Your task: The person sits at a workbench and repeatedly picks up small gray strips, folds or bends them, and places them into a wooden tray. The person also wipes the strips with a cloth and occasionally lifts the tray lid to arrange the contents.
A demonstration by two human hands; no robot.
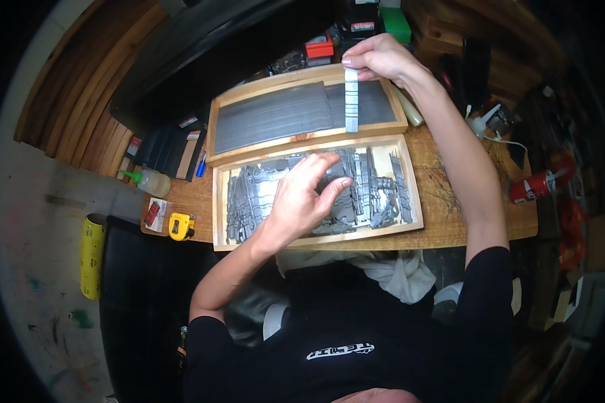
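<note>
My right hand is raised at the back right, thumb and fingers pinching the top of a pale strip with dark cross lines. The strip hangs upright in front of the far wooden tray, where a dark grey, finely lined layer of flat strips covers the bottom. My left hand hovers over the near wooden tray, thumb and fingers apart with nothing between them. Many thin grey pieces lie loosely in that tray, partly hidden by the hand. Whether the hand touches them I cannot tell.
On the wooden table are a yellow tape measure, a green-tipped bottle and a blue marker to the left. A white nozzle bottle and a red spray can sit right. A dark panel rises behind.
</note>
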